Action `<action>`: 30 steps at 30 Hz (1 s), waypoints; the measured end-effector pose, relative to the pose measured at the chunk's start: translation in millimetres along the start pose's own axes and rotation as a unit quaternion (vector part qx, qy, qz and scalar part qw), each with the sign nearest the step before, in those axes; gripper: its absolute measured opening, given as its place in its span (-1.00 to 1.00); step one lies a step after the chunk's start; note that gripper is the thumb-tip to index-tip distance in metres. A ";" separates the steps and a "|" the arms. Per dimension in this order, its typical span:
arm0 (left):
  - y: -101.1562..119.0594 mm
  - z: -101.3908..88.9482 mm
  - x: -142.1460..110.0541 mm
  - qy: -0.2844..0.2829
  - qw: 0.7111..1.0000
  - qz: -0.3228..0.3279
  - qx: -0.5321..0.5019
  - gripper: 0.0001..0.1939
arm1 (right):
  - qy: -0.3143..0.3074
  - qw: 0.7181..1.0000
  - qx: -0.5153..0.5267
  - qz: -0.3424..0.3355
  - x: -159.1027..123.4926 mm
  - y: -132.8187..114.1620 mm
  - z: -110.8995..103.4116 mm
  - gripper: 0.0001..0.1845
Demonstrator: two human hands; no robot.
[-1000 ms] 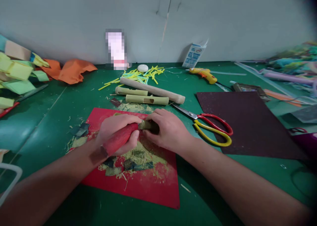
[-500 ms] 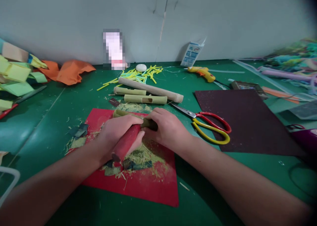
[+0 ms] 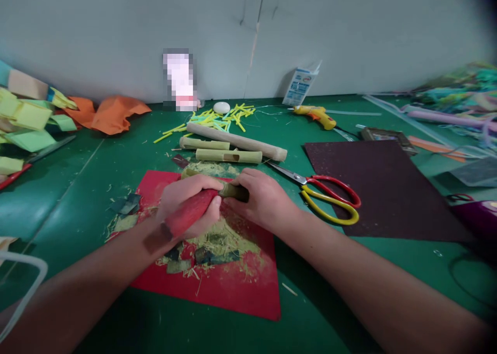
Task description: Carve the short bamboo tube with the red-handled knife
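My left hand is closed around a rolled piece of red sandpaper, which points back toward me. The front of the roll meets a greenish bamboo tube. My right hand is closed on that tube near its dark open right end. The tube's left part shows behind my left hand. Under both hands lies a red sheet, strewn with pale bamboo dust, shavings and dark scraps. Two cut bamboo tubes and a longer pale stick lie just beyond.
Scissors with red and yellow handles rest partly on a dark brown sheet. A yellow glue gun and a small carton stand near the wall. Yellow and green paper pieces and orange cloth-like material crowd the left.
The near end of the sandpaper roll has swung left and up, and my left hand has turned slightly with it. My right hand keeps its place on the bamboo tube.
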State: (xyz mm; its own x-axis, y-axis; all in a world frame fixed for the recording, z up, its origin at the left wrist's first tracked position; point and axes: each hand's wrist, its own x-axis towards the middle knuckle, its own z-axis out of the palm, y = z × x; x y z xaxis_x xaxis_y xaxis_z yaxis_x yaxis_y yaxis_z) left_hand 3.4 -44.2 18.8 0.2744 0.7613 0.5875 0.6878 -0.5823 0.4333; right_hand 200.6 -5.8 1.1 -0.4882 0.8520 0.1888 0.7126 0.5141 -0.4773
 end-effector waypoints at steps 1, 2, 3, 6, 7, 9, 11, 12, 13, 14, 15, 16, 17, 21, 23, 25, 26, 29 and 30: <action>-0.1 0.7 1.3 -0.012 1.000 0.000 -0.010 -0.85 | 0.002 1.000 -0.001 0.002 -0.1 -0.2 0.5 -0.82; -0.3 1.6 2.4 -0.023 1.000 0.001 -0.018 -0.85 | 0.002 1.000 -0.001 0.004 -0.3 -0.4 0.9 -0.83; -0.7 2.5 3.1 -0.029 0.999 -0.001 -0.026 -0.84 | 0.002 1.000 -0.002 0.006 -0.5 -0.6 1.1 -0.83; -1.9 4.5 3.6 -0.031 0.999 -0.009 -0.027 -0.83 | -0.001 1.000 -0.002 0.005 -0.7 -0.8 1.2 -0.83; -2.2 4.8 3.5 -0.033 0.999 -0.011 -0.020 -0.83 | -0.002 1.000 -0.002 0.003 -0.7 -0.9 1.1 -0.82; -2.8 5.1 3.4 -0.041 0.999 -0.009 -0.006 -0.83 | -0.002 1.000 0.001 0.003 -0.6 -1.1 0.7 -0.82; -3.4 5.4 3.5 -0.047 0.999 -0.008 0.002 -0.82 | -0.002 1.000 0.011 0.008 -0.2 -1.2 0.1 -0.82; -3.6 5.6 3.5 -0.048 0.999 -0.006 0.003 -0.81 | -0.003 1.000 0.018 0.011 0.0 -1.2 -0.1 -0.82; -3.9 5.7 3.3 -0.046 0.999 -0.006 0.003 -0.80 | -0.003 1.000 0.024 0.012 0.4 -1.0 -0.5 -0.82; -4.0 5.6 2.9 -0.044 0.999 -0.006 0.003 -0.80 | -0.003 0.999 0.030 0.011 0.7 -0.8 -0.8 -0.81; -4.0 5.4 2.4 -0.047 0.999 -0.008 0.005 -0.81 | -0.004 0.999 0.031 0.010 1.2 -0.5 -1.2 -0.81; -3.8 4.9 1.7 -0.055 0.998 -0.014 0.006 -0.82 | -0.005 1.000 0.029 0.009 1.7 -0.2 -1.6 -0.80; -3.6 4.1 0.9 -0.066 0.998 -0.018 0.004 -0.84 | -0.007 1.000 0.025 0.011 2.2 0.0 -2.0 -0.79; -2.2 -0.4 -1.6 -0.073 0.997 -0.037 -0.004 -0.85 | -0.013 1.000 0.016 0.021 3.5 0.1 -3.3 -0.79; -2.0 -1.4 -1.4 -0.028 0.999 -0.044 0.001 -0.83 | -0.012 1.000 0.017 0.015 3.3 -0.1 -2.9 -0.79; -2.4 -0.2 -0.2 -0.012 0.999 -0.047 -0.001 -0.82 | -0.006 1.000 0.016 0.009 2.7 0.0 -1.7 -0.80; -2.8 1.0 0.5 -0.018 0.999 -0.044 -0.005 -0.82 | -0.003 1.000 0.013 0.008 2.3 0.2 -0.9 -0.81; -4.6 5.8 1.9 -0.034 0.999 -0.040 -0.016 -0.83 | 0.006 1.000 0.002 0.008 1.6 0.7 1.4 -0.81; -5.3 7.2 2.0 -0.033 0.999 -0.040 -0.016 -0.83 | 0.008 1.000 -0.001 0.008 1.4 0.8 1.9 -0.80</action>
State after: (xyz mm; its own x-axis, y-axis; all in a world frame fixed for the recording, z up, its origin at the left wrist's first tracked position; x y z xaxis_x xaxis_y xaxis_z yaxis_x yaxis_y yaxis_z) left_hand 5.1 -37.6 12.8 0.2638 0.8221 0.5046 0.6877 -0.5271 0.4992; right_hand 199.5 -4.3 -0.7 -0.4683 0.8618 0.1951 0.7213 0.5004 -0.4789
